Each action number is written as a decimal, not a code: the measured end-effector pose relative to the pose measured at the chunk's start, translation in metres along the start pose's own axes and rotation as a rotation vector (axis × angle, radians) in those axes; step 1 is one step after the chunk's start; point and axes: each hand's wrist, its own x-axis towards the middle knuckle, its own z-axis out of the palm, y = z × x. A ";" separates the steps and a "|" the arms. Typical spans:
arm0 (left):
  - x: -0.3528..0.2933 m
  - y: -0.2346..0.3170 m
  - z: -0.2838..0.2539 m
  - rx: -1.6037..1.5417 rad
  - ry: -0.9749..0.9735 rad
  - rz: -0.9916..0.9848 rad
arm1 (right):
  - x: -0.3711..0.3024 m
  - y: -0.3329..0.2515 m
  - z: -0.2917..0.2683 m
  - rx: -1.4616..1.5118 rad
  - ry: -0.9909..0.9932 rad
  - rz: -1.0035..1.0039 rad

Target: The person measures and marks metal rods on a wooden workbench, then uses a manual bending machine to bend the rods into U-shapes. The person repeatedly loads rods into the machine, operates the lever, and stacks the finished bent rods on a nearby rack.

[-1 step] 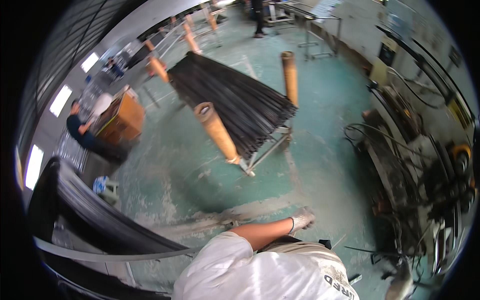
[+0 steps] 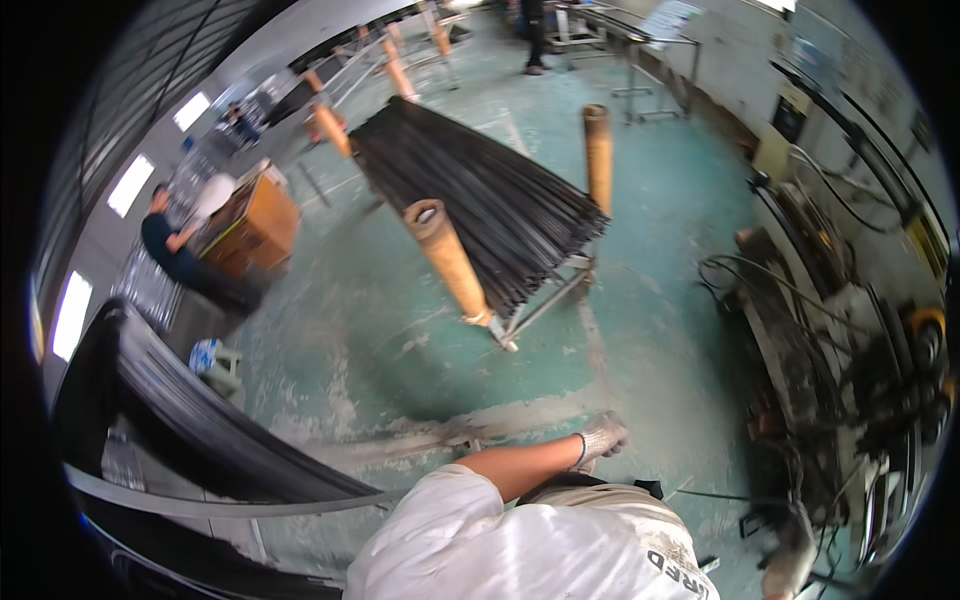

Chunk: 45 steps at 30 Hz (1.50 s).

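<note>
My left hand (image 2: 603,437), in a pale knit glove with a greyish palm side, hangs in front of my body over the green floor. Its fingers are curled together, and nothing shows in them. At the lower right edge is my right hand (image 2: 790,562), also in a light glove. It is blurred, its fingers cannot be made out, and it is beside a thin dark rod (image 2: 735,496) and dark parts of the machine. Ahead, a metal rack (image 2: 550,295) with upright orange-brown tubes (image 2: 447,262) bears a layer of long black strips (image 2: 470,190).
Along the right wall stands a machine (image 2: 840,340) with hoses and cables. Black strips (image 2: 230,420) hang in a bundle at the left, over a curved grey bar (image 2: 220,507). Farther left, a person (image 2: 170,240) is beside a brown box (image 2: 262,225); a stool (image 2: 220,368) stands nearer.
The view has turned slightly, so the rack and the machine sit a little farther right. My right hand has shifted slightly at the lower right edge. My left hand has stayed in place.
</note>
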 end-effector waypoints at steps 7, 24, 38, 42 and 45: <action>-0.106 0.007 -0.099 -0.659 0.111 0.028 | 0.035 -0.156 0.304 -0.383 -0.891 -0.201; -0.166 0.027 -0.382 -1.657 0.480 0.410 | 0.020 -0.265 0.726 -0.190 -1.755 -0.658; -0.253 -0.090 -0.663 -1.962 1.005 0.711 | -0.041 -0.368 1.003 -0.423 -1.231 -1.332; -0.283 -0.107 -0.760 -1.994 0.995 0.744 | -0.049 -0.371 1.049 -0.473 -1.126 -1.218; -0.315 -0.099 -0.826 -2.064 1.043 0.755 | -0.039 -0.353 1.093 -0.514 -1.061 -0.952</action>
